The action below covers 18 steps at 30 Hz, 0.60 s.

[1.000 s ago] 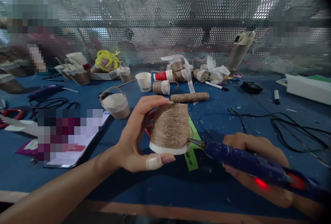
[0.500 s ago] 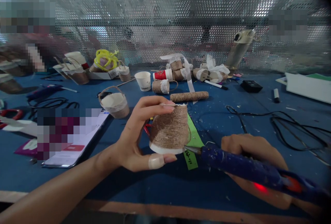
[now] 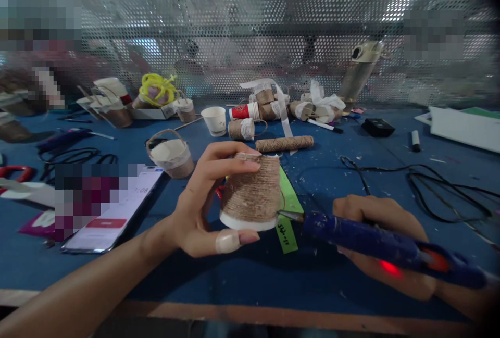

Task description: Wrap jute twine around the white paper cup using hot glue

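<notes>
My left hand grips an upside-down paper cup wrapped in brown twine, thumb under its white rim and fingers over the top. My right hand is closed round a blue hot glue gun with a red light glowing on it. The gun's metal nozzle touches the cup's lower right edge, just above the white rim. Both hands hover low over the blue table, above a green paper strip.
A phone lies left of my left hand, a twine-handled cup basket behind it. A twine spool, several wrapped cups, a white cup and ribbon sit further back. Black cables run at right. Perforated metal screen behind.
The cup and my left hand have shifted slightly left and tilted. The glue gun followed, its nozzle staying at the cup's lower right edge.
</notes>
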Tool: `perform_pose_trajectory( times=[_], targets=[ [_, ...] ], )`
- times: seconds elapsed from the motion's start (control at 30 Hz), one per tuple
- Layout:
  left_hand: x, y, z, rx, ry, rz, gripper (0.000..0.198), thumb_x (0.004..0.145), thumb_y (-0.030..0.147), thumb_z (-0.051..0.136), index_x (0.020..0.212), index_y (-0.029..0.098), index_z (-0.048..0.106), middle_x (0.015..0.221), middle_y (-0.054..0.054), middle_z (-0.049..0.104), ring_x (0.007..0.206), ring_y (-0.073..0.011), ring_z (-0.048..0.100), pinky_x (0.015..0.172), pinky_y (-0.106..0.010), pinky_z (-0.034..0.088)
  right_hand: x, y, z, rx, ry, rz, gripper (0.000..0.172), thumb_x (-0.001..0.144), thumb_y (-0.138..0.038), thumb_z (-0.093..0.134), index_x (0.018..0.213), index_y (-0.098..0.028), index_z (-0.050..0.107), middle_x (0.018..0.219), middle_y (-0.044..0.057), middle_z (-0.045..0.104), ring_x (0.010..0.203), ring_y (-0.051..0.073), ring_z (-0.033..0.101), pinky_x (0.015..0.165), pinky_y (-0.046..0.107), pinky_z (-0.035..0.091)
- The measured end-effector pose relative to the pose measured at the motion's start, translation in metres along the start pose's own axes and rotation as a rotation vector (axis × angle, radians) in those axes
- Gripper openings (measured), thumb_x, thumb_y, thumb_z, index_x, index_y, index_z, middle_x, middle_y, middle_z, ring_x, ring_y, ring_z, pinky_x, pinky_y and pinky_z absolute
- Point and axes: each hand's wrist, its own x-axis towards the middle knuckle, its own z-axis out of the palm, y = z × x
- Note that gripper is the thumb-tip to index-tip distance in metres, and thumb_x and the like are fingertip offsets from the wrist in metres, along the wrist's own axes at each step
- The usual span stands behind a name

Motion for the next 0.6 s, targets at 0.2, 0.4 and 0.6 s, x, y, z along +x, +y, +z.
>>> perform_pose_trajectory(
  times=[0.2, 0.4, 0.6],
  targets=[
    [-0.004, -0.006, 0.008, -0.053, -0.037, -0.073, 0.077, 0.070, 0.033, 0.087, 0.138, 0.023, 0.053, 0.133, -0.014, 0.050, 0.123, -0.0324, 0.054, 0.104, -0.051, 0.053, 0.003, 0.006, 0.006, 0.206, 0.123, 0.031, 0.019, 0.088, -0.012, 0.067, 0.098, -0.027, 0.063, 0.090, -0.001, 0.071, 0.085, 0.017, 0.070, 0.078, 0.030, 0.055],
    [-0.003, 0.006, 0.021, 0.017, 0.015, 0.056, 0.082, 0.066, 0.035, 0.090, 0.137, 0.017, 0.052, 0.128, -0.015, 0.051, 0.122, -0.0323, 0.056, 0.105, -0.052, 0.053, 0.010, 0.020, 0.019, 0.519, 0.175, 0.196, 0.017, 0.099, -0.027, 0.061, 0.113, -0.032, 0.067, 0.128, 0.001, 0.069, 0.124, 0.024, 0.064, 0.108, 0.043, 0.051],
    [0.002, 0.016, 0.028, 0.056, 0.012, 0.127, 0.077, 0.070, 0.041, 0.089, 0.134, 0.017, 0.054, 0.126, -0.014, 0.054, 0.119, -0.0283, 0.058, 0.106, -0.047, 0.054, 0.013, 0.014, 0.022, 0.549, 0.109, 0.222, 0.021, 0.098, -0.034, 0.062, 0.119, -0.031, 0.062, 0.125, 0.004, 0.073, 0.114, 0.026, 0.071, 0.098, 0.046, 0.058]
  ],
)
